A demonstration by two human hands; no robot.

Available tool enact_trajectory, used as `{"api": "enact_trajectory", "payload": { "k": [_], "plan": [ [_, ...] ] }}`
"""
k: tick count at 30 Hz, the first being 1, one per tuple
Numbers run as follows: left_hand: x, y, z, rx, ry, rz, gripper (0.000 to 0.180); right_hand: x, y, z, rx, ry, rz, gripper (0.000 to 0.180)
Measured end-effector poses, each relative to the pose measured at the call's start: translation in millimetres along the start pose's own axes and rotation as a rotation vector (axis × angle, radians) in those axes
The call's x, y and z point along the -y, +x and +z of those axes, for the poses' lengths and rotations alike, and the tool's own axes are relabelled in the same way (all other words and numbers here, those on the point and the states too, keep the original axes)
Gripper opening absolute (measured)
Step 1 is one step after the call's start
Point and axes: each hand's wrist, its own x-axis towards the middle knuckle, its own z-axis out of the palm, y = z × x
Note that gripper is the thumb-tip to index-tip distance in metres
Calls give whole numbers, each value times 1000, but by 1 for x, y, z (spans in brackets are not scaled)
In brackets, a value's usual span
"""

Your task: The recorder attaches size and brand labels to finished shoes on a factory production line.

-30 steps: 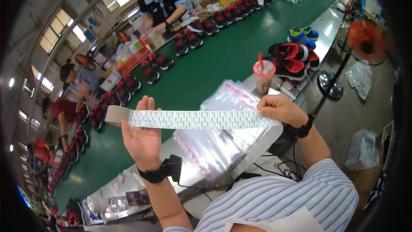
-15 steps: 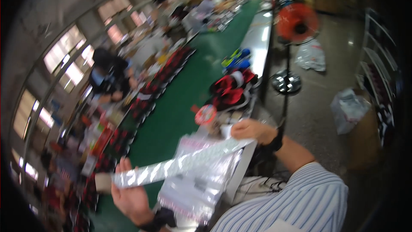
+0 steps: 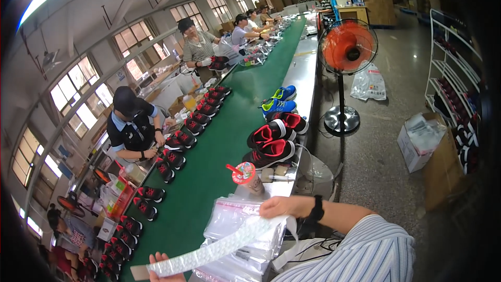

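Above the clear plastic bags [image 3: 227,214] on the near side of the green worktop [image 3: 224,146], holds a long pale strip [image 3: 219,250] slantwise, running from upper right to lower left. Gripped at the upper end by the closed right grip [image 3: 276,207], trailing a pale flap just beside it. Passes across the outstretched fingers of the left grip [image 3: 169,278], at the lower edge, and pokes out past them in a tan end; cannot tell whether pinched there. Has a lidded cup [image 3: 250,178] near the right grip, with black-and-red shoes [image 3: 271,149] just beyond.
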Motion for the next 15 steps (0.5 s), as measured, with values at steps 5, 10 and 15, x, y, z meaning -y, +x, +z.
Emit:
{"api": "enact_trajectory", "payload": {
  "k": [5,10,15],
  "plan": [
    [-61,-35,-98,-365,348,66,43,-90,36,79,274,-319,-89,19],
    [-65,-73,-139,-512,688,37,40,-125,40,157,581,-382,156,22],
    [-12,-120,-113,-345,1525,152,35,-160,39,180,691,-433,-13,18]
  ]
}}
